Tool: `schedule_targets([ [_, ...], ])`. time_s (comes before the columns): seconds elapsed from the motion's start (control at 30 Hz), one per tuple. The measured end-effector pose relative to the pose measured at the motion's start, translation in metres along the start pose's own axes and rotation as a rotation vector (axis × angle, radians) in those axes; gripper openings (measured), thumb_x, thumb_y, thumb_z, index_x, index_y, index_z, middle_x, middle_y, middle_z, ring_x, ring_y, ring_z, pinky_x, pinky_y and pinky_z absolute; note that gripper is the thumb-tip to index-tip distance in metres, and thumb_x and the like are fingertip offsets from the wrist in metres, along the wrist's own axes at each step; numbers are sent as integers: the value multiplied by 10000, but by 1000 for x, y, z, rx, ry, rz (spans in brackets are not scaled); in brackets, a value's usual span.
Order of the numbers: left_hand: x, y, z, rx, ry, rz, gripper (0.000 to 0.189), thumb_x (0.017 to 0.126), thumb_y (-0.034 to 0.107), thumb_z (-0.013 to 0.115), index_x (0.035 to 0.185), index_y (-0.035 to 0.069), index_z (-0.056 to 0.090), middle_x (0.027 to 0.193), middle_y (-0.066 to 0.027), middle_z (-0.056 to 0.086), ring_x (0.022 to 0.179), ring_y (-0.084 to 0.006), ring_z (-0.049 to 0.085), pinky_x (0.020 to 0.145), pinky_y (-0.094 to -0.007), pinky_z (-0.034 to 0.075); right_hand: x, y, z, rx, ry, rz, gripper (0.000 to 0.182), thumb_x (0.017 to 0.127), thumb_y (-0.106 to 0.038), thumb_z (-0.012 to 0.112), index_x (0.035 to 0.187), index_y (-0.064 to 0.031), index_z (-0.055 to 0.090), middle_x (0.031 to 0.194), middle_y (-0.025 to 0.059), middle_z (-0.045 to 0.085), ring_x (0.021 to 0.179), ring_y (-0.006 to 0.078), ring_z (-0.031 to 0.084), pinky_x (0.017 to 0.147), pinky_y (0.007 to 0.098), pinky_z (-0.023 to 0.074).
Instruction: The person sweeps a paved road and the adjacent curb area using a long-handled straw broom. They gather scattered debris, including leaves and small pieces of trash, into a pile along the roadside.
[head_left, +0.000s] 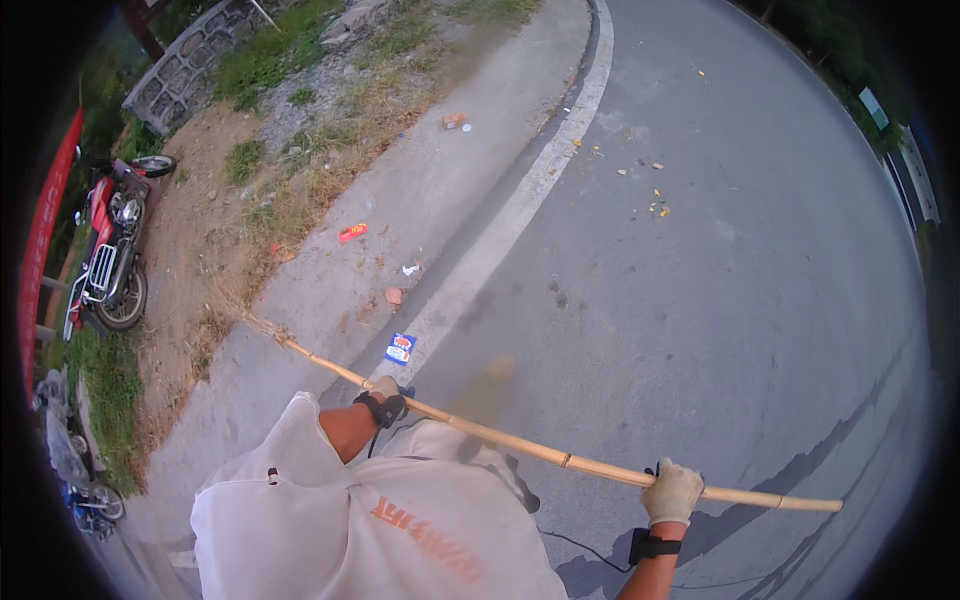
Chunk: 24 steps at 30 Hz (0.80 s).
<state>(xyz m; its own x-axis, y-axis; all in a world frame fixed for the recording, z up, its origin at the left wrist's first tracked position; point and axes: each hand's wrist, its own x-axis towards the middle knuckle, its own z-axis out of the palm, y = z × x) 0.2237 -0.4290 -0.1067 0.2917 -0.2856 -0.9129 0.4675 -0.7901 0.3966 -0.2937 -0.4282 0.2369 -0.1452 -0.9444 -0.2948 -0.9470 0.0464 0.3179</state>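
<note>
A long bamboo-handled broom (517, 444) crosses in front of me, running from upper left to lower right. My left hand (387, 391), in a pale glove with a dark strap at the wrist, grips the pole nearer its brush end. My right hand (673, 491), also gloved, is closed around the pole near its far right end. Thin twig bristles (238, 306) reach over the pavement edge towards the dry grass and look blurred. Just above my left hand, a blue printed wrapper (400, 349) lies at the pale kerb line. A red wrapper (352, 232) lies farther up the pavement.
A pale kerb (499, 244) curves between the pavement and the asphalt road (720, 300). White scraps (410, 270), a brick piece (453, 121) and leaves (660, 211) lie scattered. A red motorcycle (112, 240) stands on the dirt at left, near a stone wall (187, 71).
</note>
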Motion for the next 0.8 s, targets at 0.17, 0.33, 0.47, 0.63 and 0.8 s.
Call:
schedule_targets([
  [0.17, -62, 43, 130, 1611, -192, 378, 161, 709, 177, 645, 812, 54, 661, 782, -120, 652, 741, -234, 637, 607, -354, 495, 109, 54, -39, -100, 80, 18, 91, 626, -131, 648, 668, -106, 571, 648, 97, 604, 691, 294, 596, 682, 390, 436],
  [0.33, -101, 81, 272, 1586, -552, 628, 246, 814, 254, 514, 937, 80, 636, 885, -147, 627, 822, -279, 612, 690, -370, 473, 117, 147, -86, -127, 64, 198, 103, 602, -82, 630, 613, -63, 530, 617, 133, 588, 652, 348, 574, 600, 431, 434],
  [0.47, -105, 98, 414, 1377, -483, 749, 149, 705, 162, 643, 803, 60, 689, 779, -131, 658, 732, -287, 644, 615, -373, 508, 94, 183, -115, -268, 96, 272, 96, 625, -146, 622, 656, -86, 555, 613, 134, 586, 610, 349, 587, 533, 436, 453],
  [0.63, -120, 169, 518, 1202, -614, 829, 130, 785, 51, 544, 841, -12, 643, 832, -163, 645, 780, -273, 639, 653, -355, 519, 72, 230, -86, -536, -66, 351, 176, 676, -281, 605, 767, -135, 641, 632, 111, 621, 568, 312, 624, 458, 419, 489],
  [0.8, -116, 208, 595, -327, -659, -139, 86, 831, 99, 482, 880, 37, 447, 778, -105, 473, 659, -245, 552, 643, -412, 557, 111, 231, -91, -391, 28, 413, 225, 692, -331, 576, 799, -151, 659, 607, 89, 626, 540, 289, 628, 434, 405, 485],
])
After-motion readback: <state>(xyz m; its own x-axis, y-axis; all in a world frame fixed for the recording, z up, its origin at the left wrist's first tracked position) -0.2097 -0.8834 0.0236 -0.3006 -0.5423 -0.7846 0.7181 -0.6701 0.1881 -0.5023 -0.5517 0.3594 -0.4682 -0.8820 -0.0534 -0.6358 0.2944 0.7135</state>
